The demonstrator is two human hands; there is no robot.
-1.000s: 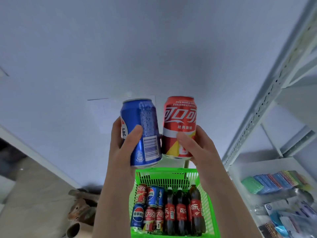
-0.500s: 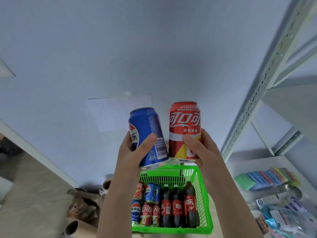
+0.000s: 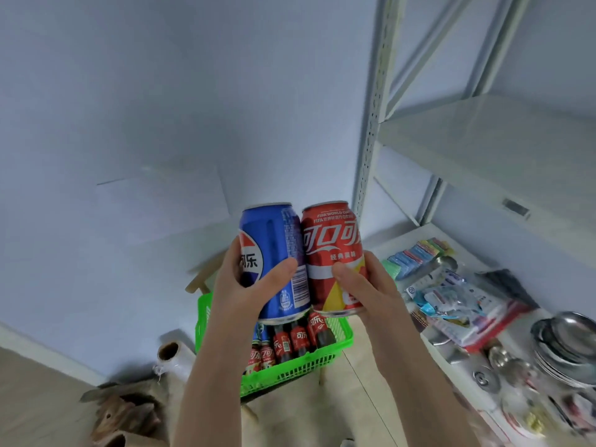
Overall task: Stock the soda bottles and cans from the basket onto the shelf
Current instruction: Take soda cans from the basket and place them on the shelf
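Observation:
My left hand grips a blue Pepsi can, held upright in front of me. Beside it, my right hand grips a red Coca-Cola can; the two cans touch side by side. Below them a green plastic basket sits on a wooden stool and holds several cola bottles and cans, partly hidden by my hands. A white metal shelf unit stands at the right, with a bare shelf board above the cans' height.
The lower shelf carries sponges, packaged goods and stacked steel bowls. On the floor at left are a roll of plastic film and crumpled brown paper. A plain wall fills the background.
The view has swung right and down, bringing the shelf unit closer. Both hands with their cans have shifted toward the shelf, and the cans now touch each other.

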